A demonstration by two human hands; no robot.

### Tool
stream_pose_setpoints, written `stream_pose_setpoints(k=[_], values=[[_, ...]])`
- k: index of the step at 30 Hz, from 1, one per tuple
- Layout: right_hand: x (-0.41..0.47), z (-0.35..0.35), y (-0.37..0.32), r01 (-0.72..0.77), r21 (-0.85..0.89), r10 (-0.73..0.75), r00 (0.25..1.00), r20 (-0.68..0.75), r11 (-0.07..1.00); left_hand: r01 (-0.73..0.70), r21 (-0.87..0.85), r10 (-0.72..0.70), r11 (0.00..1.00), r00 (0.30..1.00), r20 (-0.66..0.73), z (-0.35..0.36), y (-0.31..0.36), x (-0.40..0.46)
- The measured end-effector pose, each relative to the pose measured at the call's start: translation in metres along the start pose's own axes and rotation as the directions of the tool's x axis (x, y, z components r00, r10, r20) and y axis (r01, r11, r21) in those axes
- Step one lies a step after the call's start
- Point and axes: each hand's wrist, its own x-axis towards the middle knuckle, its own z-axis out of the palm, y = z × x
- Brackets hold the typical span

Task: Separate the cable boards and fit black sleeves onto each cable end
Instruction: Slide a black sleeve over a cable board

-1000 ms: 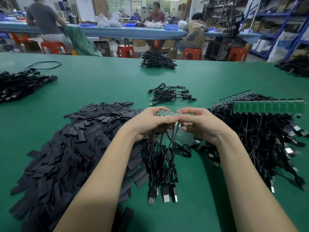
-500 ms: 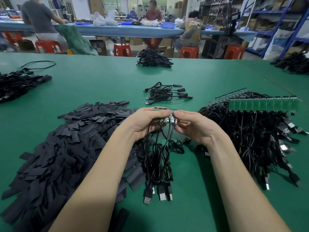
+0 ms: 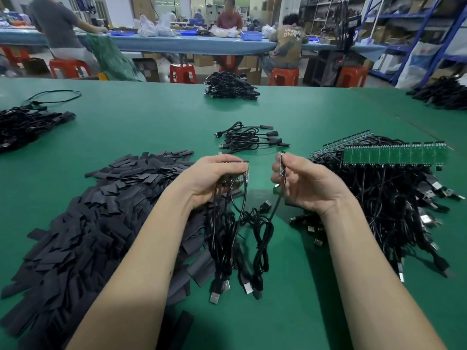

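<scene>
Green circuit board shows in both hands: the left hand (image 3: 217, 173) curls its fingers round a short strip of joined cable boards (image 3: 235, 164), their black cables (image 3: 227, 228) trailing down to USB plugs lying on the desk (image 3: 151, 122). The right hand (image 3: 305, 183) pinches one single board (image 3: 281, 164) on edge between thumb and fingers, its own cable hanging below. A clear gap lies between the two pieces, so the step in hand looks like the separating, with one board just parted from the strip.

Next this loose end probably wants a black sleeve from the big heap of sleeves (image 3: 96, 213) under the left forearm; that calls for a free hand to pick one flat sleeve out and slide it over the board. Four sleeved cables (image 3: 250, 138) lie further back, and an unbroken board strip (image 3: 394, 154) tops the pile at right.

Only partial writing reads: "UNKN OWN" on a seated worker's shirt (image 3: 290, 34) behind.
</scene>
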Motion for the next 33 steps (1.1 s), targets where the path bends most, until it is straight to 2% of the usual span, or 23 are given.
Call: stream_pose_setpoints(k=[1, 3, 6, 8, 10, 12, 14, 16, 18, 22, 23, 25, 27, 28, 30, 33], values=[[-0.001, 0.002, -0.004, 0.017, -0.054, -0.016, 0.999, 0.035, 0.998, 0.032, 0.061, -0.031, 0.998, 0.999, -0.006, -0.001, -0.002, 0.0], [0.002, 0.011, -0.009, 0.024, -0.132, -0.02, 0.999, 0.036, 0.991, 0.088, 0.195, -0.106, 0.977, 0.991, 0.078, 0.002, -0.006, 0.0], [0.013, 0.023, -0.006, -0.015, -0.203, -0.004, 0.996, -0.092, 0.979, 0.038, 0.482, -0.153, 0.875, 0.968, 0.201, 0.014, -0.013, -0.004], [0.018, 0.028, -0.001, -0.049, -0.245, 0.007, 0.986, -0.169, 0.968, -0.066, 0.54, -0.063, 0.839, 0.974, 0.217, 0.018, -0.013, -0.003], [0.021, 0.029, 0.003, -0.054, -0.257, -0.006, 0.974, -0.227, 0.965, -0.15, 0.55, 0.066, 0.821, 0.983, 0.169, 0.015, -0.009, 0.001], [0.025, 0.029, 0.004, 0.002, -0.219, -0.07, 0.951, -0.301, 0.976, -0.168, 0.505, 0.165, 0.847, 0.985, 0.05, 0.01, -0.004, 0.006], [0.029, 0.03, 0.005, 0.078, -0.196, -0.149, 0.913, -0.379, 0.977, -0.133, 0.361, 0.164, 0.923, 0.985, -0.056, 0.008, -0.001, 0.007], [0.032, 0.032, 0.009, 0.11, -0.231, -0.204, 0.878, -0.433, 0.967, -0.108, 0.213, 0.117, 0.971, 0.993, -0.031, 0.006, -0.001, 0.007], [0.035, 0.033, 0.016, 0.091, -0.343, -0.25, 0.855, -0.455, 0.935, -0.083, 0.074, 0.081, 0.994, 0.996, 0.027, 0.006, -0.002, 0.005], [0.042, 0.029, 0.028, 0.041, -0.524, -0.325, 0.825, -0.462, 0.851, -0.043, 0.005, 0.043, 0.999, 0.998, -0.036, 0.003, -0.007, 0.004], [0.043, 0.024, 0.031, 0.016, -0.624, -0.373, 0.814, -0.446, 0.781, -0.035, 0.014, 0.035, 0.999, 0.998, -0.06, 0.001, -0.008, 0.005], [0.044, 0.013, 0.037, -0.072, -0.863, -0.457, 0.825, -0.334, 0.501, -0.025, 0.036, 0.029, 0.999, 0.994, -0.101, -0.003, -0.009, 0.007], [0.042, 0.007, 0.043, -0.131, -0.97, -0.383, 0.901, -0.203, 0.204, -0.032, 0.053, 0.039, 0.998, 0.991, -0.131, -0.006, -0.01, 0.008], [0.043, 0.006, 0.044, -0.132, -0.987, -0.321, 0.934, -0.156, 0.097, -0.037, 0.058, 0.045, 0.998, 0.989, -0.138, -0.007, -0.01, 0.009], [0.044, 0.008, 0.047, -0.117, -0.993, -0.231, 0.967, -0.106, -0.035, -0.042, 0.062, 0.05, 0.997, 0.989, -0.141, -0.008, -0.011, 0.009], [0.047, 0.011, 0.049, -0.135, -0.989, -0.275, 0.955, -0.111, -0.067, -0.039, 0.079, 0.051, 0.996, 0.988, -0.148, -0.008, -0.011, 0.009]])
